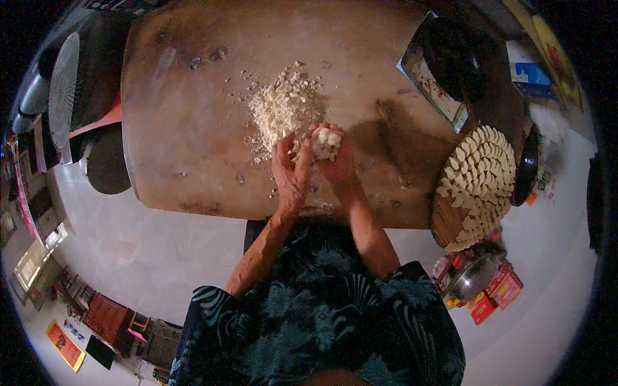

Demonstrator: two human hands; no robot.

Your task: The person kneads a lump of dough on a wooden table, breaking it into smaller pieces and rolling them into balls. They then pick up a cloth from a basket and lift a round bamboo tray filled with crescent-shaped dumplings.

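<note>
My right hand is closed around a pale, uneven lump, near the middle of the wooden table. Close beside it, the thumb of my left hand points up towards the lump, and its fingers are bent at the lower edge of a heap of whitish pieces. Whether the left fingers pinch a small piece is unclear. Small crumbs lie scattered around the heap. What the lump and the pieces are made of cannot be told.
On the wooden table, a blue-edged box with a dark thing in it stands at the back right. A round tray bearing rows of pale crescent-shaped pieces is at the right corner. A dark stool stands left.
</note>
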